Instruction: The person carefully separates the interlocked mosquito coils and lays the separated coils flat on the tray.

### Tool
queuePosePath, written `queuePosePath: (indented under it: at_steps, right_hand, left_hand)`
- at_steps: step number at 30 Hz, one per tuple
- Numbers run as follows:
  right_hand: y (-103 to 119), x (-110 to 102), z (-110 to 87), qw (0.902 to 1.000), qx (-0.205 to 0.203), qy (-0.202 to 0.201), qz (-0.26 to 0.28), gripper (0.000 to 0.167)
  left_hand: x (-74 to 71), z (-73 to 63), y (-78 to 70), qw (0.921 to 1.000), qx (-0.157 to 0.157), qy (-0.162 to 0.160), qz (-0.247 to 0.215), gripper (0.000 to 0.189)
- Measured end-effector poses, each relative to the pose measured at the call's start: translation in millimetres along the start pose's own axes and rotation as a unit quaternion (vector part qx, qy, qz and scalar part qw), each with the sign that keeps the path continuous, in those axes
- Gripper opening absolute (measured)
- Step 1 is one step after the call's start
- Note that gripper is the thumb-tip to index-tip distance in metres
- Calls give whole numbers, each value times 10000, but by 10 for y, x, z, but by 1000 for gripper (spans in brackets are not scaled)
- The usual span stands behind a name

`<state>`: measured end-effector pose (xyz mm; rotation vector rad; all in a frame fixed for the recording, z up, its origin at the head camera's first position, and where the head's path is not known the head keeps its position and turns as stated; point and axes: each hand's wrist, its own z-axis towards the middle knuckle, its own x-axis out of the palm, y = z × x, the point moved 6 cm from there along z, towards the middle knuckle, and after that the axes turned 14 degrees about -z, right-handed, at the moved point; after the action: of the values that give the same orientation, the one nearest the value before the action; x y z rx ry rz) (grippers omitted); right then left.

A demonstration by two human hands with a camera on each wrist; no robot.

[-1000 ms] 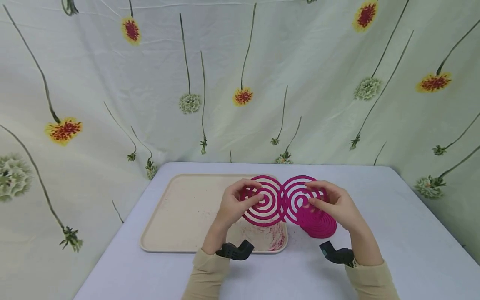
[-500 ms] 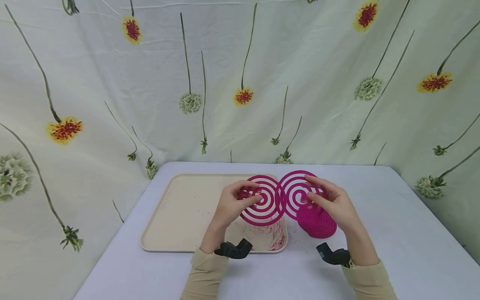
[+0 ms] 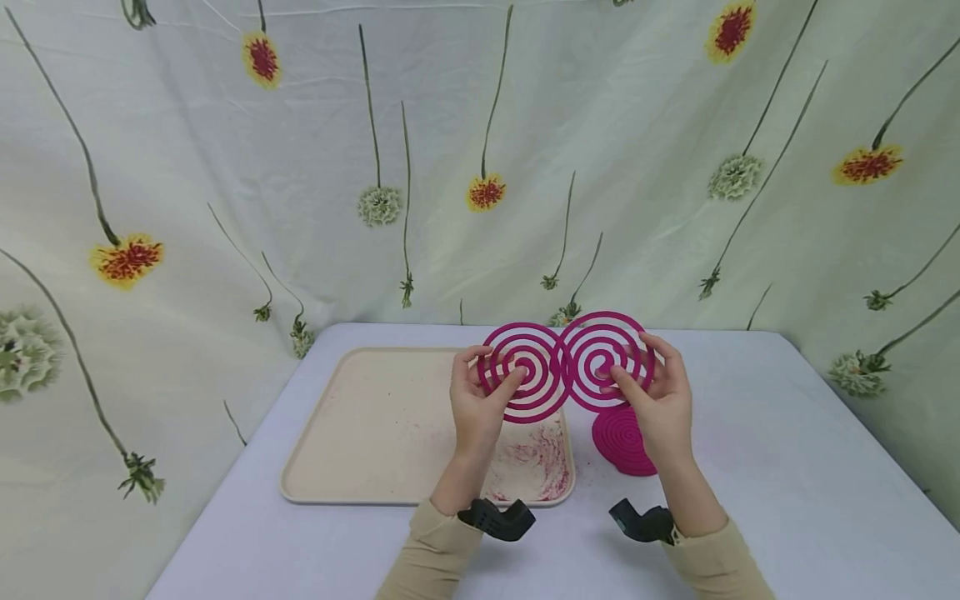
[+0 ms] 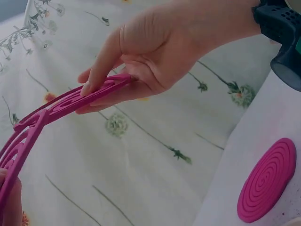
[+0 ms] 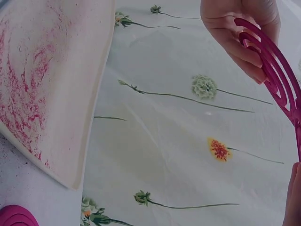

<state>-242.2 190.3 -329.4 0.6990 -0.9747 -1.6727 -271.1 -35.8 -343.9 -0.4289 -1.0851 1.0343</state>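
In the head view, a magenta mosquito coil [image 3: 525, 363] is pinched by my left hand [image 3: 478, 408], thumb in front near its centre. My right hand [image 3: 666, 408] pinches another magenta mosquito coil [image 3: 603, 360] the same way. The coils stand side by side above the table, facing the camera, and overlap along their inner edges. Seen from the left wrist, the two meet at an angle along that edge. Below the right coil, a stack of magenta coils [image 3: 621, 440] lies on the table, partly hidden by my right hand.
A beige tray [image 3: 375, 433] lies left of the stack, its right end smeared with magenta dust. White cloth covers the table [image 3: 780, 467]. A flower-printed curtain [image 3: 637, 125] hangs behind. A dark camera is strapped to each wrist.
Both hands have risen and tilted their coils up toward the camera, the right one slightly higher. My left hand has shifted a little right. More of the tray's dusty end now shows.
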Motion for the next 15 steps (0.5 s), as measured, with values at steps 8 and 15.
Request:
queuePosePath:
  at_steps: [8, 15]
  right_hand:
    - [16, 21, 8, 9969, -220, 735, -180, 39]
    - [55, -96, 42, 9858, -405, 1341, -927, 23]
  left_hand:
    - [-27, 9, -11, 9999, 82, -118, -92, 56]
    - [-27, -1, -30, 9994, 253, -240, 21, 45]
